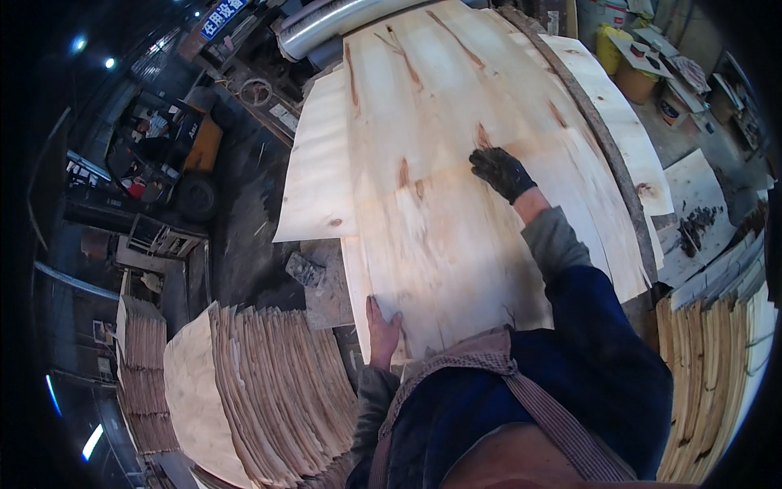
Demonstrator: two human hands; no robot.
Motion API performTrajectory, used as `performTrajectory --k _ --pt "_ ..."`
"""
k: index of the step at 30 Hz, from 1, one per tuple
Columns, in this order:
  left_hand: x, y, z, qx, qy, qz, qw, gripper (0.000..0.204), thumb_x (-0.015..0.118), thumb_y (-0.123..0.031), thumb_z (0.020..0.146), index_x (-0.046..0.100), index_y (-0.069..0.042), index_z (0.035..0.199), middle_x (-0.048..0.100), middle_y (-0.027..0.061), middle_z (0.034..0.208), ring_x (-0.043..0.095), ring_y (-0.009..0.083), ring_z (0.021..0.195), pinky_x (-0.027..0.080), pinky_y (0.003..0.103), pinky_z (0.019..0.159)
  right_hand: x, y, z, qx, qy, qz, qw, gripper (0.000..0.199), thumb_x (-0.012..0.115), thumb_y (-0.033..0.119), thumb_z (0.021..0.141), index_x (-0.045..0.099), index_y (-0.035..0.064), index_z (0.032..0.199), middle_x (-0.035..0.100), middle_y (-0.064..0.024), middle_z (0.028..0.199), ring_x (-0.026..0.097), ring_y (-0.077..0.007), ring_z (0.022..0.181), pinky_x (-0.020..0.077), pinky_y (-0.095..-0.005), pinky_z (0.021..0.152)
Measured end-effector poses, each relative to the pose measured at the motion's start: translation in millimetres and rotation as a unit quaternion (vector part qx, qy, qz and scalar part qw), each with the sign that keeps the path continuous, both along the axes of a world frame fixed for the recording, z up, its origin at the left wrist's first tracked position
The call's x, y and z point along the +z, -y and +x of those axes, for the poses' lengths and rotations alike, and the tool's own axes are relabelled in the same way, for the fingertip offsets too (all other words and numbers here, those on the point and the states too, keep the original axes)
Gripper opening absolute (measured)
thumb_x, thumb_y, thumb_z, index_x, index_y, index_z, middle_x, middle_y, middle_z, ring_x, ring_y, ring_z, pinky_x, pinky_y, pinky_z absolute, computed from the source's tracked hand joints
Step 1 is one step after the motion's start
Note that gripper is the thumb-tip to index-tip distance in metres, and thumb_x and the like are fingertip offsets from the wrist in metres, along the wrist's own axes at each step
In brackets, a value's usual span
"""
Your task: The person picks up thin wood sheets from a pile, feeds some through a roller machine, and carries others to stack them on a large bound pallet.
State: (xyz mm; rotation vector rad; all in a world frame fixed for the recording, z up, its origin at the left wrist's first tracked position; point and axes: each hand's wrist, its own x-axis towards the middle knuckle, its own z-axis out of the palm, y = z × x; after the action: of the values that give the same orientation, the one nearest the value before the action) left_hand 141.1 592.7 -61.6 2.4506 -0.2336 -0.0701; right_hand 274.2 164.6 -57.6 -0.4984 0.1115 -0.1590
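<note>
Pale wood veneer sheets (440, 269) with brown knots and streaks lie spread and overlapping in front of me, running away toward a metal roller (334, 26) at the far end. My left hand (383, 330), bare, rests flat on the near left edge of the top sheet, fingers stretched out. Farther up and to the right, my right hand (501, 173) wears a dark glove and lies on the veneer beside a brown knot. Its fingers are extended and spread a little. Neither hand grips anything.
Tall stacks of veneer stand at the near left (277, 391) and near right (709, 375). An orange forklift (191, 147) is at the left with a person by it. A handwheel (256, 92) sits beside the roller. Buckets and boards crowd the far right, near a yellow container (611, 49).
</note>
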Motion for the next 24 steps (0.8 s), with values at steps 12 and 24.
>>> performTrajectory --k 12,24 --pt "29.2 -20.9 16.8 0.032 -0.19 -0.393 0.899 0.06 0.052 0.012 0.073 0.035 0.003 0.13 0.04 0.0135 0.132 0.039 0.0205 0.121 0.032 0.03 0.099 -3.1 -110.9 -209.2 0.235 -0.134 0.012 0.963 0.034 0.052 0.012 0.087 0.047 0.0014 0.119 0.056 -0.0194 0.111 0.056 -0.0358 0.101 0.0439 -0.0516 0.087" --pt "149.9 3.1 5.8 -0.031 -0.152 -0.516 0.843 0.06 0.043 0.014 0.076 0.03 0.001 0.133 0.059 0.0137 0.11 0.056 0.0159 0.098 0.041 0.025 0.087 -0.1 -107.4 -356.7 0.117 -0.229 -0.019 0.966 0.026 0.049 0.022 0.09 0.055 -0.0024 0.096 0.061 -0.0136 0.089 0.06 -0.0265 0.086 0.0478 -0.037 0.078"
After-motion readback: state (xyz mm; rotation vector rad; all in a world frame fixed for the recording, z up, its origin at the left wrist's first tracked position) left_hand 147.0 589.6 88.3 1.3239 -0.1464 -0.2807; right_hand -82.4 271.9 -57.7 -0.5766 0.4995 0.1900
